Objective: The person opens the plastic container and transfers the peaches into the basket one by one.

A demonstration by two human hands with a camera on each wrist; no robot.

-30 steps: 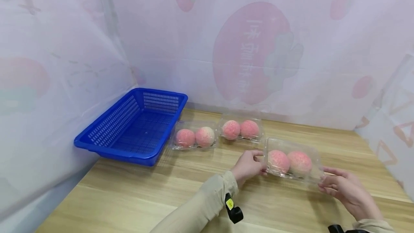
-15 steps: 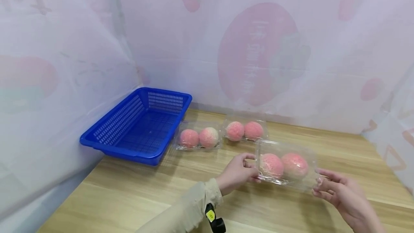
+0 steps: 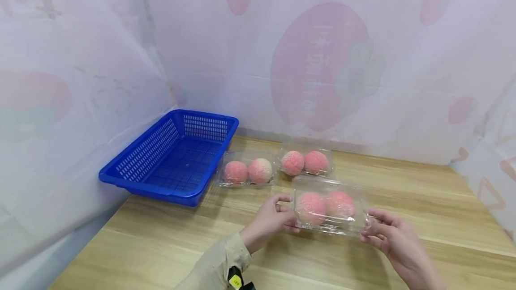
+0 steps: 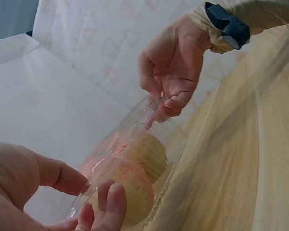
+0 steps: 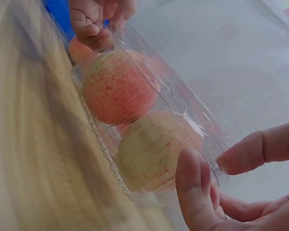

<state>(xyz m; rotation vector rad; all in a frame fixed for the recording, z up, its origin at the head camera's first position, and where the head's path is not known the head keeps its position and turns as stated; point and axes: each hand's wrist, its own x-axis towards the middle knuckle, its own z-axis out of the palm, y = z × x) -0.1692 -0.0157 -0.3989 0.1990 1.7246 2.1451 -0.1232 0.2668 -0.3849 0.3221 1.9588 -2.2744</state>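
Note:
Between both hands, a clear plastic box (image 3: 330,226) with two pink-and-yellow peaches (image 3: 340,205) in it is held just over the table. The left hand (image 3: 269,219) pinches its left end, thumb on the lid side and fingers curled below. At the opposite end, the right hand (image 3: 397,241) grips the box the same way; the right wrist view shows its thumb and fingers on the clear plastic (image 5: 202,166). Behind stand two similar boxes of peaches, one at the left (image 3: 247,172) and one at the back (image 3: 305,163).
A blue plastic basket (image 3: 109,177) with slotted walls stands at the left of the wooden table (image 3: 169,240), its inside bare. The left box of peaches lies close by its right side. Printed white sheeting (image 3: 242,66) closes off the back and both sides.
Both hands have carried the box of peaches leftward across the front of the table, keeping their hold on its ends. The basket and the other two boxes stay put.

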